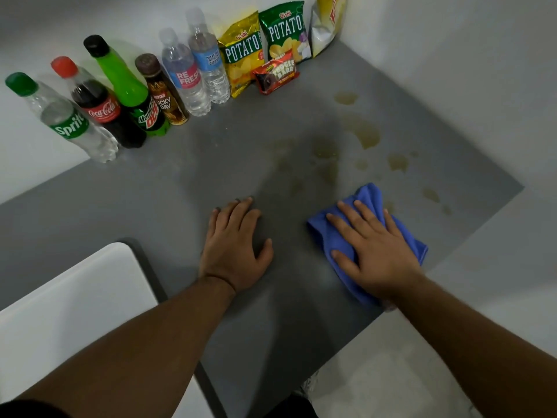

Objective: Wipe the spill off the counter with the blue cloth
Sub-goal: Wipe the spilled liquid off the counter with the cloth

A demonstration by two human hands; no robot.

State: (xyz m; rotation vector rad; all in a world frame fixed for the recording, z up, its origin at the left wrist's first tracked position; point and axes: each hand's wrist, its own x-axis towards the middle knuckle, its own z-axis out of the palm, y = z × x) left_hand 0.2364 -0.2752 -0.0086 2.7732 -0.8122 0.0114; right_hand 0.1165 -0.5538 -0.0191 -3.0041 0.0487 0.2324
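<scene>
Right, the blue cloth (319, 233) sits bunched on the grey tabletop (150, 191) near its right edge, and the right hand (376, 251) lies flat on top of it, fingers straight and spread, palm down, curling round nothing. Just beyond the cloth's far corner is the spill (366, 135): yellowish-brown patches scattered across the tabletop, the biggest well up toward the back wall, smaller blots trailing down to a spot right beside the cloth. Over to the left, the left hand (233, 248) rests palm down on bare tabletop, fingers loosely extended, thumb out to the side, holding nothing, clear of the cloth.

Along the back wall there's a line-up. From the left: a Sprite bottle (69, 125), a Coca-Cola bottle (102, 107), a Mountain Dew bottle (132, 95), a brown Lucky Day bottle (164, 95), then two water bottles (185, 76) side by side. Next come a yellow potato chip bag (241, 52) and a green potato chip bag (286, 31), with a small Fudgee Barr pack (275, 73) lying in front of them, and another snack bag (327, 22) tucked into the corner. At lower left, a white rounded slab (75, 297) overlaps the tabletop's near edge.
</scene>
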